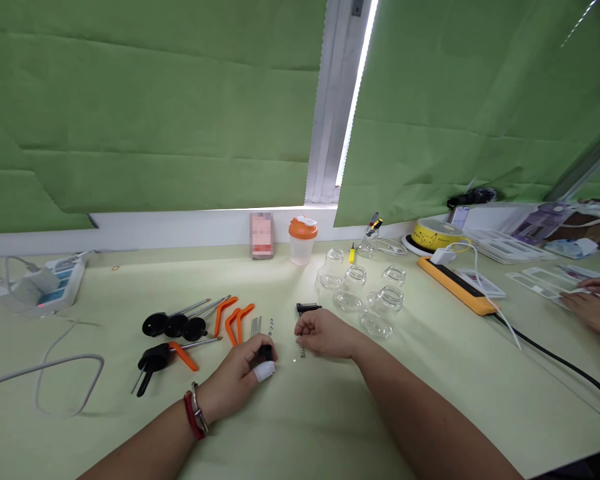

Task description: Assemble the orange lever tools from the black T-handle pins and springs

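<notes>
My left hand (pixel 237 370), with white tape on one finger, is closed around a small black part (pixel 265 352). To its right, my right hand (pixel 325 333) is low over the table with its fingertips pinched together; anything between them is too small to make out. A small metal spring (pixel 303 351) lies just under those fingers. Behind them is a black piece with a row of coils (pixel 307 308). Several metal pins (pixel 257 325) and small metal bits (pixel 271 325) lie beyond my left hand, alongside bent orange handles (pixel 231 325).
Black round-topped parts with metal rods (pixel 176 325) and a black-and-orange assembly (pixel 155 360) lie at left. Glass jars (pixel 350 290) stand behind my right hand. An orange-lidded cup (pixel 303 240), an orange power strip (pixel 455 287) and another person's hands (pixel 593 307) are farther off.
</notes>
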### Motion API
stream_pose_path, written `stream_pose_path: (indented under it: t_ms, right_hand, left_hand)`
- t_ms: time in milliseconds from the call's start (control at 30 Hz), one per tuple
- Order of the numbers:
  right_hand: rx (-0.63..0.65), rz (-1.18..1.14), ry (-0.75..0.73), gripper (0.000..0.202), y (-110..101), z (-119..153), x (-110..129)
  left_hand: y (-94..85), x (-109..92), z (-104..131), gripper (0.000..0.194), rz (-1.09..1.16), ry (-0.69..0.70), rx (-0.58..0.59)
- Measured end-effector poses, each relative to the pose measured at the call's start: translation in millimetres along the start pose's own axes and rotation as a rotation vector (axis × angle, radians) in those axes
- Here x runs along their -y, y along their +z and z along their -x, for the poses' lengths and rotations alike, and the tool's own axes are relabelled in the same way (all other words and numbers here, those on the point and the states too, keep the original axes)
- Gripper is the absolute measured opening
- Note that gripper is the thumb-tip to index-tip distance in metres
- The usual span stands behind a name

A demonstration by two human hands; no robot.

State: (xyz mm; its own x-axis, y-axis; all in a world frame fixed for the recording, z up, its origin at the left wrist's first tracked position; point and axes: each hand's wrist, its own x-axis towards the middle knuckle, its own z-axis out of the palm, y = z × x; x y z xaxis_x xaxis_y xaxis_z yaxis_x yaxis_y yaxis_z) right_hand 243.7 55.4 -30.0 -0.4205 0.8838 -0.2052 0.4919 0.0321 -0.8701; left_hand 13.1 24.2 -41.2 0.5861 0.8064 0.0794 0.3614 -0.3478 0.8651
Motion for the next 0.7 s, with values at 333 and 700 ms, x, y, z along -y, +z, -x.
stream_pose_path:
  t_ms: [333, 700]
  right_hand:
    - [0.013, 0.356, -0.014, 0.01, 3.8, 5.1, 6.3]
    - [0.105, 0.411, -0.231, 0.013, 16.6, 7.5, 11.5]
  left_hand:
    - [-1.0, -4.1, 0.1, 0.008, -0.013, -0.002, -0.012]
    - [-0.8, -4.3, 0.4, 0.009, -0.026, 0.001, -0.003]
